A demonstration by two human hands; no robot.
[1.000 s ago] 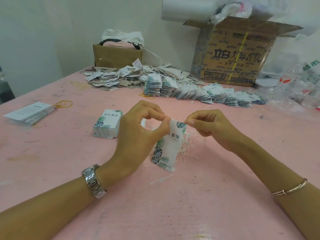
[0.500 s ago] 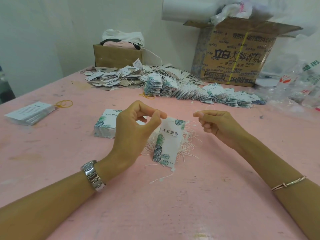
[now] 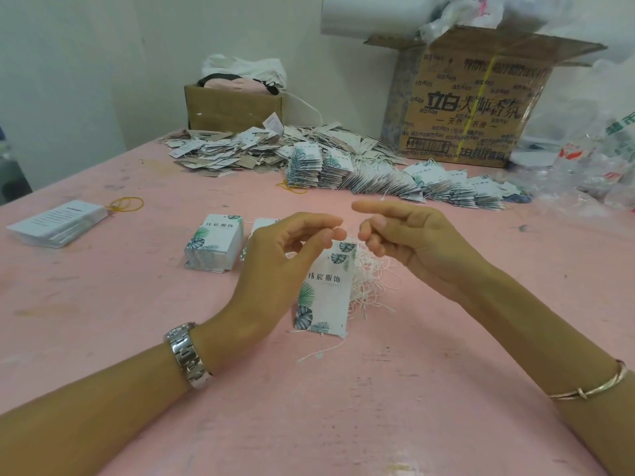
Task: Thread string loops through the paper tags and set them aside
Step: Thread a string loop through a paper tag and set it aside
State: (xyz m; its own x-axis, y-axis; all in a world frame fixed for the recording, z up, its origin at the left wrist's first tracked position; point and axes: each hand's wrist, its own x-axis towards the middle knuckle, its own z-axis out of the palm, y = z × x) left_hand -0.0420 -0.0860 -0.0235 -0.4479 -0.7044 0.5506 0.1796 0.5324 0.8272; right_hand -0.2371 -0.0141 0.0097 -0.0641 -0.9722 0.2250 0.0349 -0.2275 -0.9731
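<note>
White leaf-printed tag (image 3: 324, 290) hangs upright, pinched at its top; tangled white strings (image 3: 372, 280) lie at its 3 o'clock.

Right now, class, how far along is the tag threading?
Done: a long fanned row of apparently strung tags lies at the back of the table. In hand: the left hand pinches one leafy tag by its top, the right hand close beside it over the loose strings. Left: a stack of tags beside the left hand.

Head-worn view, forward-down, close over the table (image 3: 343, 400)
</note>
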